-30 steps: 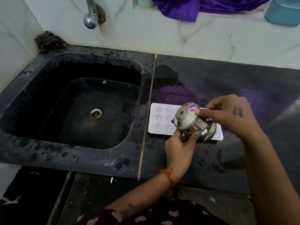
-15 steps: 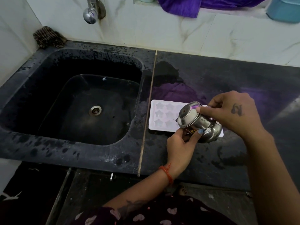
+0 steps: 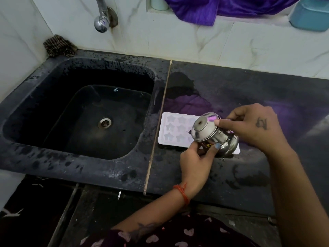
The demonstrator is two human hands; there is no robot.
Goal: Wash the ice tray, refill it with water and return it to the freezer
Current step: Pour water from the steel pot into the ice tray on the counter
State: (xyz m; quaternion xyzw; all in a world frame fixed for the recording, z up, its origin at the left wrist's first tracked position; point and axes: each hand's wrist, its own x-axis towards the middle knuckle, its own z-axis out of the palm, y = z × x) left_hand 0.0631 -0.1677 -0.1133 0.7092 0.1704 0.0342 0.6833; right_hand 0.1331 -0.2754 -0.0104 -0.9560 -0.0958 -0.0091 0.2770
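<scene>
white ice tray point(image 3: 175, 131) with star-shaped moulds, lying flat on the black counter point(image 3: 231, 90) just beside its left edge, where a pale seam separates the counter from the black sink point(image 3: 71, 154). a small steel pot point(image 3: 212, 135) is held tipped over the tray's right half, its base turned toward the sink, hiding that part of the tray. left hand point(image 3: 195, 163) — fingers and thumb curled round the pot's lower side, a blue-painted thumbnail against the metal. right hand point(image 3: 252, 126) — fingers curled onto the pot's upper side from the right, forefinger along the base rim; a small dark mark shows on the back of this hand. a yellow-and-black sticker on the pot sits between the left fingers; its writing is too small to read. red thread circles the left wrist. tap point(image 3: 101, 25) on the marble wall above the sink's back edge; a dark scrubber point(image 3: 58, 45) at the sink's back left corner; purple cloth point(image 3: 204, 8) and a blue tub point(image 3: 311, 15) on the ledge above the counter's back edge.
</scene>
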